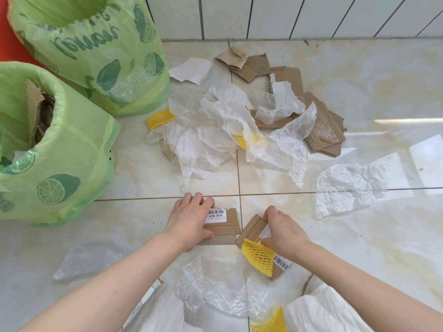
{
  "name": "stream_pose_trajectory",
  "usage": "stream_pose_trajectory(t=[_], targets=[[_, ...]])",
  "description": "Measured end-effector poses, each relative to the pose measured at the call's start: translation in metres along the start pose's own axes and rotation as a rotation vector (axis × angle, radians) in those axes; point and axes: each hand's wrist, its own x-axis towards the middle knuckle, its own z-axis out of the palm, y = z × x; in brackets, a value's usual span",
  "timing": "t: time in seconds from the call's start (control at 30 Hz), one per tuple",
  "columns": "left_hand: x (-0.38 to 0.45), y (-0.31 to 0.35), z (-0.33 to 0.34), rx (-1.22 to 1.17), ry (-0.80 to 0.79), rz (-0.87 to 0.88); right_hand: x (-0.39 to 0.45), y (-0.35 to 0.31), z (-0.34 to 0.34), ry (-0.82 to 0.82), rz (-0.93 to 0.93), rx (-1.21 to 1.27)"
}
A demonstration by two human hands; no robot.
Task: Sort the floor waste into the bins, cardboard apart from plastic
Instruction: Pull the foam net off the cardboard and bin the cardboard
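Cardboard, a flat brown torn piece with a white barcode label [223, 226], lies on the floor under the left hand [190, 218], whose fingers curl over its far edge and grip it. Just right of it, the right hand [284, 230] clutches a second brown cardboard piece [253, 230] beside yellow foam netting [257, 256]. Beyond the left hand stand two green-bagged bins [60, 168].

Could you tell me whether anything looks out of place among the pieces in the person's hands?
Yes: a yellow foam net lies on the cardboard piece that the right hand grips, so plastic is mixed with cardboard. The left hand holds a torn, labelled cardboard piece.
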Motion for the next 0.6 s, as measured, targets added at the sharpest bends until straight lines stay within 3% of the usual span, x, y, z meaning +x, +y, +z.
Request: stream_pose_trajectory(t=[0.33,0.47,0.53,0.6], targets=[[0.0,-0.003,0.001,0.003,-0.011,-0.014,-0.001,-0.017,0.007,-0.006,-0.129,-0.232],[0.002,-0.001,-0.005,-0.027,-0.062,-0.035,0.002,-0.01,0.001,-0.057,-0.142,-0.119],[0.004,-0.003,-0.015,-0.13,-0.148,-0.069,0.006,-0.009,-0.008,-0.103,-0.16,0.007],[0.01,-0.008,-0.027,-0.233,-0.136,-0.058,0.012,-0.015,-0.025,-0.07,-0.183,0.112]])
